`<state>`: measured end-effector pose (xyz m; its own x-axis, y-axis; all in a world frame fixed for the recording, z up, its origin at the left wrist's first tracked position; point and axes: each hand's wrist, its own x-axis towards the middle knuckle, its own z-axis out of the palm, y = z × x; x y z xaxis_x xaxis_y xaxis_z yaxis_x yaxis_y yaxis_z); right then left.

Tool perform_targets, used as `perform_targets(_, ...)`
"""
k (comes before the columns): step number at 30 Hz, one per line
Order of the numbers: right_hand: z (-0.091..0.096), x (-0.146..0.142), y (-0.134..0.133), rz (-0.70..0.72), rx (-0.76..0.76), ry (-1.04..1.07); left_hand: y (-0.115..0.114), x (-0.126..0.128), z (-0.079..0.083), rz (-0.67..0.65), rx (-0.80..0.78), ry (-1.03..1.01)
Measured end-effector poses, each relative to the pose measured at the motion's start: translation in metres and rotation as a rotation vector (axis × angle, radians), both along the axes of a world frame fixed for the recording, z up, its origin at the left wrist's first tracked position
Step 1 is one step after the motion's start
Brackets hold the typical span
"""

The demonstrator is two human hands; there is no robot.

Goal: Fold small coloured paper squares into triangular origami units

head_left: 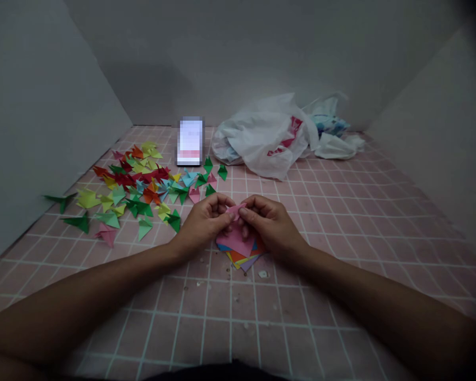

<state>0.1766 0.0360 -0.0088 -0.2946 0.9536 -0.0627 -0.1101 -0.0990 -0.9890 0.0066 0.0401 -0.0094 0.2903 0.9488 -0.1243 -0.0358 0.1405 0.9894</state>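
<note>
My left hand (204, 218) and my right hand (268, 221) meet at the middle of the pink tiled floor, fingers pinched together on a small pink folded paper (235, 211). Directly beneath them lies a stack of coloured paper squares (238, 247), pink on top with orange, yellow and purple edges showing. To the left spreads a pile of folded paper pieces (138, 186) in green, red, yellow, blue and pink.
A blurred upright phone (190, 141) stands at the back near the wall. White plastic bags (269, 135) lie crumpled at the back right. Grey walls close in left, right and behind. Small paper scraps (263, 274) dot the pink tiled floor (341, 222).
</note>
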Motion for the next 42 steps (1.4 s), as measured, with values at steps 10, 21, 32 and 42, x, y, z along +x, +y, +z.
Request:
perform_targets(10,-0.0014,-0.0017,-0.0003,-0.025,-0.028,0.000,-0.0019,-0.0002,-0.0020,0.020,-0.009,-0.032)
perform_targets(21,0.0009,-0.0031,-0.0020,-0.036,0.030,-0.065,-0.0038,0.0001,-0.0009,0.037,0.007,-0.046)
perform_targets(32,-0.0006,-0.0022,-0.0022,-0.053,0.080,-0.134,-0.0007,-0.0022,0.0009,0.055,0.067,0.053)
perform_targets(42,-0.0010,-0.0019,-0.0019,-0.071,0.074,-0.133,-0.0003,-0.0010,0.0041,0.047,0.034,0.026)
